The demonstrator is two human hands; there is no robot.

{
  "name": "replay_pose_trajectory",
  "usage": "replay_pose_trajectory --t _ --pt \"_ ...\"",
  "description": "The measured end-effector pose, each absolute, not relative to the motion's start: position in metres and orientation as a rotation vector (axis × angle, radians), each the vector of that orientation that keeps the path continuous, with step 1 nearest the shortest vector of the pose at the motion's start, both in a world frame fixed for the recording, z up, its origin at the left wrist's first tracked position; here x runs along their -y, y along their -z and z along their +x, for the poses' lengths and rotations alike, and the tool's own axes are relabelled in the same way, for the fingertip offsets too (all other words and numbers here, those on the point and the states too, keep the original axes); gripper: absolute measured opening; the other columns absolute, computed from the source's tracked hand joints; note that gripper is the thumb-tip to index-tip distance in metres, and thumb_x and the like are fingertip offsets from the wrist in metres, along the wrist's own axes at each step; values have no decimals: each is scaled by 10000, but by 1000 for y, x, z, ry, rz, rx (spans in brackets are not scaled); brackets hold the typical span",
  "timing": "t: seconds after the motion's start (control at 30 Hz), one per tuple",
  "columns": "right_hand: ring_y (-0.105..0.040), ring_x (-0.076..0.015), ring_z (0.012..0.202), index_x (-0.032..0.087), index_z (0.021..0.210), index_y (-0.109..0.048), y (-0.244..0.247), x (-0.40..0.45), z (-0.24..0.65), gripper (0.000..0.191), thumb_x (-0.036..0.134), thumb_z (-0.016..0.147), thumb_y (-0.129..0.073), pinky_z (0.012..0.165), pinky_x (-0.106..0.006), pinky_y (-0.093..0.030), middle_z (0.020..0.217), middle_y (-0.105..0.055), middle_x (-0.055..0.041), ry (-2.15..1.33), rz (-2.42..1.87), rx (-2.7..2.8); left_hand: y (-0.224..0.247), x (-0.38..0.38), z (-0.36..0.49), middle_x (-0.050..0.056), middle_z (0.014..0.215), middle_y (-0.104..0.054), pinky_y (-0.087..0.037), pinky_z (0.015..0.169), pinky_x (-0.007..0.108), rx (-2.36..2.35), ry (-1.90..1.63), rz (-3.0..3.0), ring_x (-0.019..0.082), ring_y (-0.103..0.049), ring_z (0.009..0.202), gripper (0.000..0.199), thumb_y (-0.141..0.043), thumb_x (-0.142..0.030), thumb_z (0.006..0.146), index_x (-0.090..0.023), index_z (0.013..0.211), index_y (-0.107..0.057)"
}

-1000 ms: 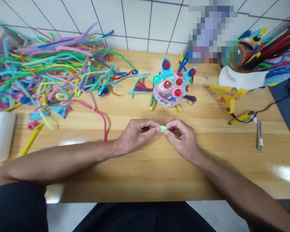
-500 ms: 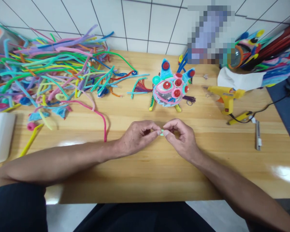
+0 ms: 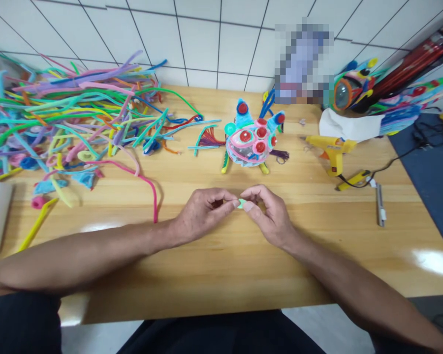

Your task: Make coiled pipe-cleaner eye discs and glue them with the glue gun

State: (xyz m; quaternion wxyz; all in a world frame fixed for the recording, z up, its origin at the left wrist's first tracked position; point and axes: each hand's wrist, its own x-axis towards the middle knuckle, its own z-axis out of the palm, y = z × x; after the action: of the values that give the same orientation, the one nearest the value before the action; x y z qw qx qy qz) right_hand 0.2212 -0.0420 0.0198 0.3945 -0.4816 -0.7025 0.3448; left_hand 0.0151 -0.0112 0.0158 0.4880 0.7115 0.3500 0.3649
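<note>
White wall tiles (image 3: 199,39) are seen behind a pale wooden table (image 3: 214,280), on whose left part a heap of coloured fuzzy stems (image 3: 70,108) is spread. A decorated figure (image 3: 251,147) with red discs is placed near the middle of the far half. To its right, a yellow glue gun (image 3: 334,147) is laid flat, with a slim grey cutter (image 3: 381,209) near it.

A small green piece (image 3: 241,203) is held in front of the figure, well apart from it. Its left edge is pinched narrowly between thumb and forefinger of the left hand (image 3: 206,214); its other side is gripped just as narrowly by the right hand (image 3: 269,216). How firmly it is squeezed cannot be told, and its outline is largely hidden by the fingertips.

For such fine handling, pressure is best applied lightly and evenly from both sides, since so small and seemingly thin a piece could easily be creased. Short movements of the fingertips are to be preferred over turns of the wrist, so that neither edge is lost.
</note>
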Motion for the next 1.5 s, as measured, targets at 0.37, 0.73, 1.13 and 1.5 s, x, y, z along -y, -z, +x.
replay_pose_trajectory --t 0.37,0.73,1.13,1.5 --pt "-544 -126 656 226 839 -616 -15 39 220 138 252 975 -625 634 -287 -428 728 -612 33 -787 -1250 1805 -13 10 14 26 804 -700 -447 602 230 -874 -880 1571 105 -554 646 266 -680 -376 965 -138 1065 -741" --pt "-519 -118 644 213 833 -608 -14 41 220 140 224 972 -622 644 -276 -416 721 -601 35 -732 -1229 1886 -14 6 13 0 755 -617 -387 602 230 -848 -799 1618 100 -478 641 205 -637 -331 964 -134 925 -680" --pt "-518 -120 654 218 832 -586 -14 40 219 146 221 976 -615 660 -276 -407 725 -595 39 -713 -1219 1913 -17 5 11 3 816 -604 -408 663 246 -797 -727 1585 117 -507 719 229 -585 -363 993 -144 982 -653" --pt "-552 -118 674 214 823 -577 -16 42 215 158 209 979 -601 660 -267 -414 728 -601 32 -684 -1175 1885 -13 11 11 -8 758 -574 -411 628 239 -854 -800 1643 112 -495 668 230 -603 -368 999 -152 927 -630"
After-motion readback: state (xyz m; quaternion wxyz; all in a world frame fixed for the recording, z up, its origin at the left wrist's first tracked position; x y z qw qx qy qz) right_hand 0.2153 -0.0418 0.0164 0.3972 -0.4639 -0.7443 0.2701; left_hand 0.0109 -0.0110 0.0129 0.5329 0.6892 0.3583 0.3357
